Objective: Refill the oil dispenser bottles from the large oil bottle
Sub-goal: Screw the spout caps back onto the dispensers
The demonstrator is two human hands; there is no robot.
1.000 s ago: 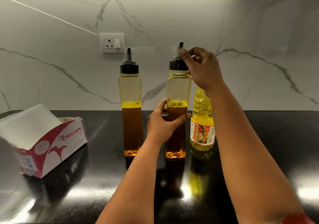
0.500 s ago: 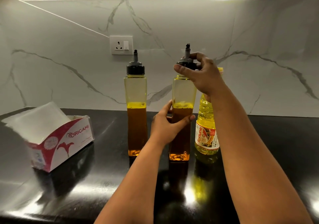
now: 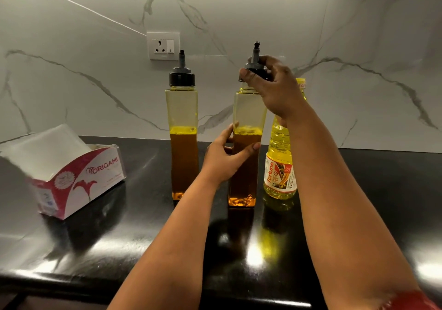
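Lifted now, cap (image 3: 255, 67) clears dispenser (image 3: 246, 147), pinched by right hand (image 3: 277, 89), which half hides oil bottle (image 3: 279, 166); left hand (image 3: 224, 159) grips dispenser

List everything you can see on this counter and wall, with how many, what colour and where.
dispensers: 2, clear yellow with dark oil and black spouted caps; left one standing free mid-counter, right one beside it, held
cap: 1, black, at the right dispenser's neck, gripped
oil bottle: 1, yellow with a red and white label, right of the dispensers, partly behind the right arm
tissue box: 1, pink and white, white tissue showing, left on the counter
counter: 1, glossy black
wall: 1, white marble
socket: 1, white, on the wall above the left dispenser
left hand: grips the right dispenser's body
right hand: grips the cap
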